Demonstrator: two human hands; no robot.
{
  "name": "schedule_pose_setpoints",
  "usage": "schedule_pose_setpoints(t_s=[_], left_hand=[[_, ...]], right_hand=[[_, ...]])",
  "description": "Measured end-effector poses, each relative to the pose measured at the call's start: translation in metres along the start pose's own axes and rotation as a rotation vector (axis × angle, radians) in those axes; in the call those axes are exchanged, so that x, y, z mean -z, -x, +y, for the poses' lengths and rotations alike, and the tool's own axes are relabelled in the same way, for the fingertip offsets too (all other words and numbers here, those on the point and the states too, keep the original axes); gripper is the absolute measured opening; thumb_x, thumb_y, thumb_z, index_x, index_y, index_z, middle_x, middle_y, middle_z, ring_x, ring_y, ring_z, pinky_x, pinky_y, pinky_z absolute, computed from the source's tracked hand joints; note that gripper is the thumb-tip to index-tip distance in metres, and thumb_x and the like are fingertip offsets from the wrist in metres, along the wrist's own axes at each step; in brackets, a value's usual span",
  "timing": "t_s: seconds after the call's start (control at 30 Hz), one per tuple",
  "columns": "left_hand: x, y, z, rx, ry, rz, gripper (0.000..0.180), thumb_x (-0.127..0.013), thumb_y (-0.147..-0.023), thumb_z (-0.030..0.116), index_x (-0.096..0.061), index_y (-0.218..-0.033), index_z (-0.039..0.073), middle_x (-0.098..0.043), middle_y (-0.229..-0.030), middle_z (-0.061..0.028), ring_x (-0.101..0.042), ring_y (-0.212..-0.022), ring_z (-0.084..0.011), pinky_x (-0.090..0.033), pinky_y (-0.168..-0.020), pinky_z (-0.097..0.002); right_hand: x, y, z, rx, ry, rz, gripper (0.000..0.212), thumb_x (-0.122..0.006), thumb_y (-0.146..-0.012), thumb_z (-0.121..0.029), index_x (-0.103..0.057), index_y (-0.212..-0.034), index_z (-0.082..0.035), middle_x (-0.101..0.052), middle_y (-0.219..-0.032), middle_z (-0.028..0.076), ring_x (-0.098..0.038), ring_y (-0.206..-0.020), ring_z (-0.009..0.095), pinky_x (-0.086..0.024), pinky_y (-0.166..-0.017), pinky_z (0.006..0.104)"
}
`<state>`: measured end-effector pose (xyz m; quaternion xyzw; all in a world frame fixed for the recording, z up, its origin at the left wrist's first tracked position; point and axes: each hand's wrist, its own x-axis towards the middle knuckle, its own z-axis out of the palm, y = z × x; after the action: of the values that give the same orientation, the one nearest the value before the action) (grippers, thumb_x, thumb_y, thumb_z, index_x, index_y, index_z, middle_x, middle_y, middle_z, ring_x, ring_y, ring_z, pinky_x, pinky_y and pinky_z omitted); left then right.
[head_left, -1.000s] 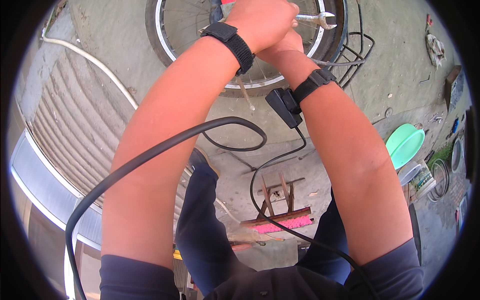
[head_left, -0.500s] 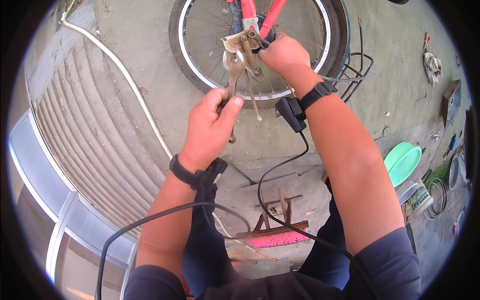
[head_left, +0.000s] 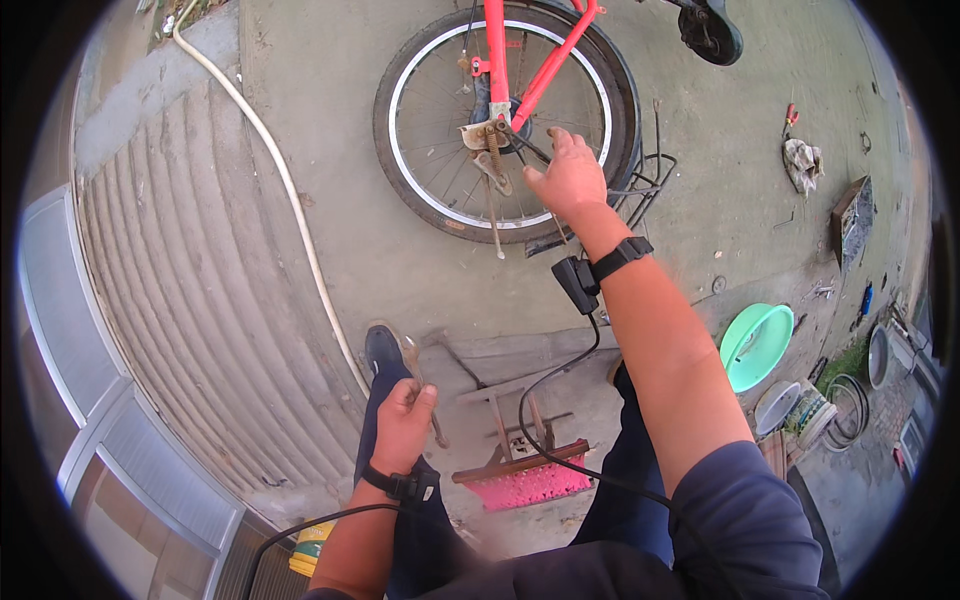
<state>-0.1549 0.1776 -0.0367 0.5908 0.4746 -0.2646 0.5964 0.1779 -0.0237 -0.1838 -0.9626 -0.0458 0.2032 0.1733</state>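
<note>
My left hand (head_left: 402, 425) is drawn back near my left knee, closed round a worn metal wrench (head_left: 411, 352) whose open-ended jaw sticks out above the fist. My right hand (head_left: 572, 178) reaches forward beside the bicycle wheel (head_left: 418, 186), its thumb and fingers apart and nothing visible between them. Just left of its fingertips, a dark metal bar (head_left: 530, 147) slants off the hub; whether they touch it I cannot tell. A rusty spring (head_left: 493, 145) and a kickstand (head_left: 495, 218) hang at the hub, below the red bicycle frame (head_left: 497, 60).
A pink-bristled broom head (head_left: 530, 487) lies between my legs. At right are a green basin (head_left: 757, 347), a metal tray (head_left: 853, 222) and a rag (head_left: 803, 165). A pale hose (head_left: 278, 160) runs along the left. Black cables hang from my wrists.
My left hand has pulled the wrench away from the hub, down toward my knee. My right hand has loosened and its fingers have spread. The view has shifted, showing more of the frame.
</note>
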Motion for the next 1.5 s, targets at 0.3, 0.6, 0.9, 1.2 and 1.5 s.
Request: schedule_pose_setpoints(t_s=[0.3, 0.6, 0.9, 1.2, 1.5], left_hand=[[-0.028, 0.091, 0.044, -0.034, 0.095, -0.116, 0.021, -0.071, -0.099, 0.022, -0.064, -0.098, 0.002, -0.059, -0.079, 0.0029, -0.052, -0.066, -0.0050, -0.045, -0.058, -0.0246], [-0.040, 0.189, 0.083, -0.052, 0.155, -0.217, 0.023, -0.064, -0.104, 0.026, -0.061, -0.098, 0.004, -0.063, -0.081, -0.0028, -0.057, -0.061, -0.0095, -0.045, -0.056, -0.0253], [-0.039, 0.237, 0.114, -0.057, 0.353, -0.460, 0.025, -0.059, -0.107, 0.031, -0.061, -0.105, 0.006, -0.068, -0.093, -0.0039, -0.067, -0.077, -0.0139, -0.050, -0.066, -0.0284], [-0.004, 0.258, 0.130, -0.296, 0.082, -0.465, 0.027, -0.063, -0.104, 0.028, -0.064, -0.115, 0.003, -0.067, -0.095, -0.0031, -0.066, -0.080, -0.0121, -0.050, -0.066, -0.0269], [0.168, 0.244, 0.124, -0.339, -0.277, -0.265, 0.045, -0.067, -0.099, 0.034, -0.064, -0.127, -0.003, -0.071, -0.104, -0.0093, -0.066, -0.077, -0.0141, -0.051, -0.065, -0.0296]], right_hand=[[0.093, 0.220, -0.018, 0.104, -0.447, -0.557, 0.063, -0.075, -0.084, -0.043, -0.062, -0.131, -0.003, -0.072, -0.110, 0.016, -0.070, -0.102, 0.035, -0.055, -0.091, 0.0430], [0.188, 0.364, -0.040, 0.334, -0.565, -0.861, 0.064, -0.071, -0.092, -0.051, -0.063, -0.129, -0.001, -0.073, -0.110, 0.017, -0.072, -0.097, 0.030, -0.056, -0.089, 0.0394], [0.251, 0.396, -0.069, 0.180, -0.710, -0.949, 0.040, -0.066, -0.099, -0.038, -0.069, -0.115, -0.002, -0.073, -0.096, 0.009, -0.069, -0.084, 0.019, -0.054, -0.082, 0.0360], [0.297, 0.392, -0.106, 0.171, -0.616, -0.930, 0.028, -0.064, -0.100, -0.030, -0.068, -0.112, -0.005, -0.067, -0.083, 0.006, -0.061, -0.072, 0.014, -0.051, -0.069, 0.0348], [0.337, 0.420, -0.083, -0.220, -0.687, -0.334, 0.023, -0.068, -0.101, -0.029, -0.065, -0.096, -0.007, -0.048, -0.066, -0.005, -0.044, -0.054, 0.008, -0.037, -0.049, 0.0283]])
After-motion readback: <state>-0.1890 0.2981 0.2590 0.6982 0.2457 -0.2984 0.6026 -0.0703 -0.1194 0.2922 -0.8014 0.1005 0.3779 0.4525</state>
